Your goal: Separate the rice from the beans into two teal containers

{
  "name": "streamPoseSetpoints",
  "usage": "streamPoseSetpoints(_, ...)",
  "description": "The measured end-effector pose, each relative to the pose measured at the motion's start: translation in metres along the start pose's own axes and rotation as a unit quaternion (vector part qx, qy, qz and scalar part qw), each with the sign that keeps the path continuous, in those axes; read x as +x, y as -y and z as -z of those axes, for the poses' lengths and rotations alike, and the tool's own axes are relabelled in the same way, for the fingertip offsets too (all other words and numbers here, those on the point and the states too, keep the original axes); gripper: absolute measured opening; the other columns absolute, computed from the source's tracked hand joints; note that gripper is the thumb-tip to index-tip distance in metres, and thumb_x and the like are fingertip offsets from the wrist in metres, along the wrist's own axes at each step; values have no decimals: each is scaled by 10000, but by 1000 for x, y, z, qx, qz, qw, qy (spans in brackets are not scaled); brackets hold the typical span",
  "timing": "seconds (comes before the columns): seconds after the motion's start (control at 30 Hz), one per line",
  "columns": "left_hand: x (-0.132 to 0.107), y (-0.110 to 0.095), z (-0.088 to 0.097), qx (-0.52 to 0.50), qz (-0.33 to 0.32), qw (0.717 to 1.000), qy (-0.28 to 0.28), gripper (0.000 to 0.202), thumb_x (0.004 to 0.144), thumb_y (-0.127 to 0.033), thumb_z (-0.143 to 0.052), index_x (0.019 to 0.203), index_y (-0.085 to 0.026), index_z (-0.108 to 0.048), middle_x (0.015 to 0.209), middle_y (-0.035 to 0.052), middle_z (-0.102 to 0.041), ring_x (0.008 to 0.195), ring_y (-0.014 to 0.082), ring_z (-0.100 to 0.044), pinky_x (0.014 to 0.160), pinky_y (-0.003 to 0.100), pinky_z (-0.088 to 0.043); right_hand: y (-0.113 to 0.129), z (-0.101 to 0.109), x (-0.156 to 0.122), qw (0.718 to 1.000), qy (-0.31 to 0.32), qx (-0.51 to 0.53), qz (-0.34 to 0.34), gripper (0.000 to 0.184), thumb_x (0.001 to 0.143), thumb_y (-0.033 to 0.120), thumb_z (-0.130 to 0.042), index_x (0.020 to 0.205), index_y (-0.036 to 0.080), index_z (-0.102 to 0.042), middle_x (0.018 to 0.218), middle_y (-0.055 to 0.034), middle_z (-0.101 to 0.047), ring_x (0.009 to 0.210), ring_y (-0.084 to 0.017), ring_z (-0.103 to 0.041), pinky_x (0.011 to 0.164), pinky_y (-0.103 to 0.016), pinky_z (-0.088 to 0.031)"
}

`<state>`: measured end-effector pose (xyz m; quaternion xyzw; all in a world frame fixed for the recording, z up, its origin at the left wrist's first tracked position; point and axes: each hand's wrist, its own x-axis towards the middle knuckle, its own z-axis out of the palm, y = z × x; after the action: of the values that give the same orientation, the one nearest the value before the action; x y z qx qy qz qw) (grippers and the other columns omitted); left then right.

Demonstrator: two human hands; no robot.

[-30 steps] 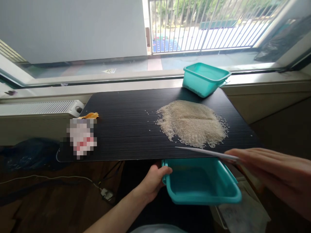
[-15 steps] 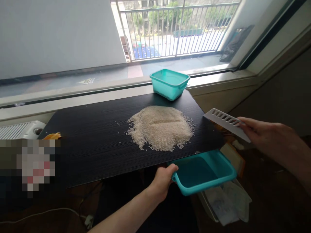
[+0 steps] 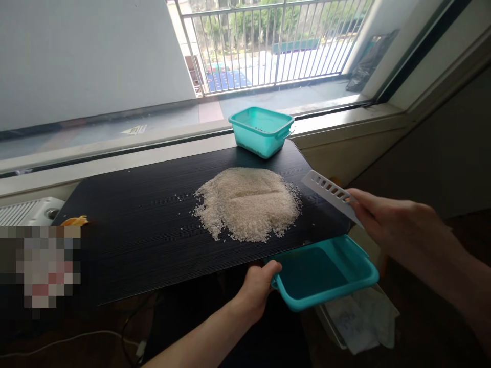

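The person's left hand (image 3: 259, 289) grips the end of a dark-teal rectangular plastic tub (image 3: 330, 296) at the near edge of a black wood-grained desk (image 3: 134, 230). The right hand (image 3: 391, 217) holds a flat white slotted plastic scraper (image 3: 324, 193) near a broad heap of pale rice grains (image 3: 249, 204) on the desk. Behind the heap stands a light-turquoise plastic tub (image 3: 261, 140).

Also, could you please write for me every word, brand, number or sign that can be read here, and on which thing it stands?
No words or numbers can be read.
Triangular sign low at the window: marks too small to read.
Pixelated patch by the table: blurred, unreadable.
Near tub, far tub, scraper: no writing visible.
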<state>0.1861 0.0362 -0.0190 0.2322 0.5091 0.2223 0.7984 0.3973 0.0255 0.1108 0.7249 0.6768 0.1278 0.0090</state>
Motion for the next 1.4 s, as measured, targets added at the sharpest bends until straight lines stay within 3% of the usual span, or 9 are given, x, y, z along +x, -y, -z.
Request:
streamPoseSetpoints(0.1, 0, 0, -4, -2, -1, 1000, -3, 104, 594, -218, -603, 588, -144, -529, 520, -19, -495, 507, 111, -470, 571, 273, -409, -9, -6, 21, 999, 37, -14, 24, 253, 873, 302, -302, 976, 239, -524, 714, -19, -624, 578, -161, -584, 481, -252, -336)
streamPoseSetpoints(0.2, 1, 0, -6, -7, 3, 1000, -5, 104, 597, -214, -603, 590, -143, -528, 529, -16, -497, 515, 112, -472, 575, 275, -409, -11, -9, 20, 995, 54, 25, 77, 238, 877, 276, -307, 987, 238, -515, 784, -18, -630, 673, -153, -596, 523, -246, -374)
streamPoseSetpoints(0.43, 3, 0, -7, -12, 14, 1000, -2, 118, 587, -227, -611, 605, -125, -555, 539, -8, -514, 514, 108, -477, 586, 269, -418, -17, -19, -32, 987, -14, 108, 120, 318, 849, 251, -380, 1141, 208, -497, 1062, -59, -630, 910, -166, -607, 729, -255, -494)
streamPoseSetpoints(0.73, -3, -2, -7, -27, -11, 1000, -2, 226, 580, -210, -630, 784, -122, -592, 631, 14, -578, 571, 124, -517, 602, 271, -445, -23, -12, -77, 976, -3, 141, 167, 446, 808, 201, -416, 1251, 248, -443, 1179, -24, -580, 992, -156, -583, 808, -232, -498)
streamPoseSetpoints(0.9, -5, -1, -4, -29, -13, 999, -2, 255, 579, -214, -640, 811, -119, -599, 663, 22, -590, 593, 129, -528, 611, 276, -453, -24, -11, -98, 972, -37, 156, 171, 572, 806, 195, -411, 1351, 318, -289, 1192, 3, -570, 972, -157, -593, 773, -250, -522)
streamPoseSetpoints(1.03, -6, -1, -2, -17, -3, 1000, -5, 169, 587, -218, -631, 701, -99, -593, 624, 25, -569, 571, 119, -516, 605, 271, -450, -19, -5, -111, 979, -36, 165, 117, 586, 814, 168, -362, 1327, 436, -269, 1153, 64, -589, 968, -154, -594, 771, -295, -526)
streamPoseSetpoints(1.2, -7, 0, 0, -14, -6, 1000, -3, 156, 594, -218, -624, 692, -100, -591, 625, 25, -564, 574, 119, -516, 615, 275, -450, -25, 3, -89, 979, -45, 174, 92, 434, 839, 274, -380, 1243, 432, -394, 1092, 81, -619, 906, -140, -615, 766, -263, -510)
streamPoseSetpoints(1.3, -7, 1, 2, -8, -6, 1000, 1, 134, 602, -222, -613, 659, -105, -580, 600, 19, -548, 559, 117, -506, 615, 278, -448, -35, 0, -51, 986, -71, 126, 83, 310, 844, 344, -384, 1119, 321, -524, 1030, 26, -653, 824, -155, -637, 722, -264, -505)
streamPoseSetpoints(1.4, -6, 1, 3, -3, -8, 1000, -1, 120, 606, -222, -603, 631, -112, -565, 576, 10, -526, 543, 113, -492, 613, 281, -444, -41, -9, -7, 994, -73, 68, 55, 339, 858, 385, -330, 1056, 255, -573, 972, -24, -673, 780, -189, -644, 628, -289, -490)
